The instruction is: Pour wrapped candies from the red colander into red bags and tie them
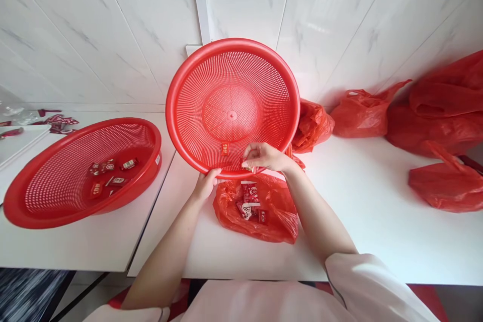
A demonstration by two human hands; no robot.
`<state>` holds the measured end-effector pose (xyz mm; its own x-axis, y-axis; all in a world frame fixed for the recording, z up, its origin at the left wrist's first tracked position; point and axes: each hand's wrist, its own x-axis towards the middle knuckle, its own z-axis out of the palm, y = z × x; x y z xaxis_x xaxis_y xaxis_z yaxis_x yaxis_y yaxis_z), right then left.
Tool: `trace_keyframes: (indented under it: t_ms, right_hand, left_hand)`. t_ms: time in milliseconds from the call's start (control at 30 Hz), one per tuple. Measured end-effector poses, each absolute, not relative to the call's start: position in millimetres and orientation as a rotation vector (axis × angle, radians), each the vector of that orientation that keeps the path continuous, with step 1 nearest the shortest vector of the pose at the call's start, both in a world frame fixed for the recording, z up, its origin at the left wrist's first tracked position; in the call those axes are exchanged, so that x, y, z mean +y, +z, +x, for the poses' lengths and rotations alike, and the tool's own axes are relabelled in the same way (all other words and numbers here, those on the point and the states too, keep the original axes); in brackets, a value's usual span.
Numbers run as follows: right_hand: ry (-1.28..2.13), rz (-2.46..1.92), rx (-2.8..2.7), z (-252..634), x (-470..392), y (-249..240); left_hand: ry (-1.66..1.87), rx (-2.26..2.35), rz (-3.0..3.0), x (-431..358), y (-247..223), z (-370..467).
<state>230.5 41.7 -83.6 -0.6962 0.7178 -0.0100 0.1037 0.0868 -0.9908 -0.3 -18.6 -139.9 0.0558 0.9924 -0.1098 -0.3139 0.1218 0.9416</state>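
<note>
A red perforated plastic basket (232, 75) is tilted up toward me in the middle. My left hand (206, 183) grips its near rim, the thumb over the edge. Inside the basket's lower side, my right hand (264, 157) pinches a small wrapped candy (249, 167), mostly covered by the fingers. One small red packet (225, 149) lies in the basket, left of my right hand. Just below the rim, an open red plastic bag (277, 216) rests on the table with several wrapped candies (250, 193) in it.
To the left, a second red basket (56, 181) leans at a slant and holds several wrapped candies (101, 167). Red plastic bags (360, 113) stand along the tiled wall at right. A white tray (22, 143) sits far left. A seam splits the white tables (377, 231).
</note>
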Motion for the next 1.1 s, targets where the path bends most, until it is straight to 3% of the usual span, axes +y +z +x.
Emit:
trace_keyframes:
  t_ms: [167,367,467,733,867,1100]
  right_hand:
    - [1.520,-0.744,-2.507,235,34,-69]
    - [0.832,-0.958,-2.254,212,31,-80]
    - [0.718,-0.968,-2.284,197,29,-97]
    - [0.974,-0.750,-2.477,201,28,-91]
    - [1.045,-0.841,-2.247,211,32,-82]
    - [1.500,-0.817,-1.900,225,38,-86]
  left_hand:
    - [1.213,0.969,0.912,-19,-139,1]
    - [1.145,1.018,0.899,-24,-138,9]
    - [1.106,1.012,0.908,-27,-142,12]
    - [1.207,0.984,0.846,-20,-143,5]
    - [1.290,0.996,0.853,-16,-139,0]
    - [1.295,0.965,0.883,-14,-137,-4]
